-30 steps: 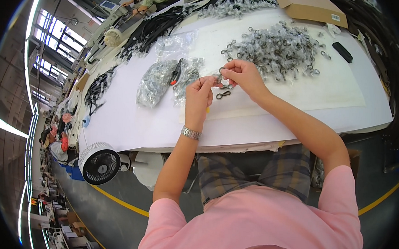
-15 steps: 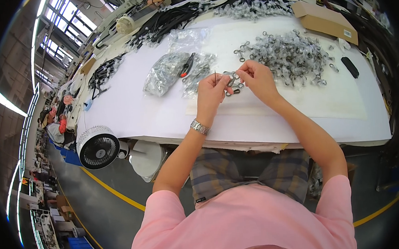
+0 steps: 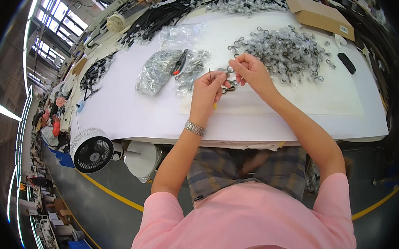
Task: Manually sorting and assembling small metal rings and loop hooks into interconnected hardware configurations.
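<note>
While both forearms reach over the white table point(image 3: 130, 115), the left hand point(image 3: 206, 93) pinches a thin dark pointed tool point(image 3: 209, 74) upright, and the right hand point(image 3: 249, 71) grasps a small metal clasp point(image 3: 228, 80) just beside it. Beyond lies a heap of silvery metal clasps point(image 3: 286, 50); clear plastic bags of parts point(image 3: 157, 71) sit left.

The left hand point(image 3: 209, 91) has lifted its thin tool point(image 3: 210, 74) upright.

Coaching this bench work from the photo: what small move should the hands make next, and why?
Probably bring the thin pointed tool in the left hand to the small metal clasp pinched by the right hand; the tip stands just beside it, apparently not yet engaged.
</note>
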Available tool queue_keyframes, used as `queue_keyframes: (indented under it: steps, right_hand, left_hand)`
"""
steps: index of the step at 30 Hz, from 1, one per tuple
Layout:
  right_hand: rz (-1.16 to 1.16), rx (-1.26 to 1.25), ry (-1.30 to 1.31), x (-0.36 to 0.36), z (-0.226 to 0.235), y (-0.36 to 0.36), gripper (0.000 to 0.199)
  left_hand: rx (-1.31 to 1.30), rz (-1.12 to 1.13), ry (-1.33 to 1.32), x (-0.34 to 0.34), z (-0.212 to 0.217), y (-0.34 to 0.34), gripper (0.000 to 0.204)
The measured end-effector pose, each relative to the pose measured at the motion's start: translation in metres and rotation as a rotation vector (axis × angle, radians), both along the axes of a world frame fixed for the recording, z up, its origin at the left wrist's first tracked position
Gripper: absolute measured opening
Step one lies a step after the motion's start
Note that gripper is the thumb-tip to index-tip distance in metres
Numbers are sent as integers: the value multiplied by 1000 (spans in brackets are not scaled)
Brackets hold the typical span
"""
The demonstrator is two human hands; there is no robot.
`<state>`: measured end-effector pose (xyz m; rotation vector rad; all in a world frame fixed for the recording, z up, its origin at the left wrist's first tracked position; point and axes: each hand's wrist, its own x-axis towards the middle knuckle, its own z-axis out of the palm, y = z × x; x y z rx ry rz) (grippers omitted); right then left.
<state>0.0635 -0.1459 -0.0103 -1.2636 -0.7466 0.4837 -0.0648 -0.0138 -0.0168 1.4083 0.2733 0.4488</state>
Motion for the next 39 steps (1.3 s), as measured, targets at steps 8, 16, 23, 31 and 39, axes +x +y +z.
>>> queue_keyframes:
  steps: [8,16,23,31,39]
  right_hand:
    - [-141,26,-165,13,-13,2,20]
    - [-170,18,-185,3,-1,-3,18]
    - [-83,-44,-85,3,14,-10,18]
    - [57,-1,-27,-7,-2,5,20]
    - [-67,-39,-17,-12,-6,-3,20]
  left_hand:
    - [-38,-5,-2,6,1,0,19]
    - [-60,-112,16,3,0,-2,22]
    - [-29,-127,-29,4,-3,0,23]
    - [79,78,-59,-4,9,-7,25]
    - [83,119,4,-4,7,-18,26]
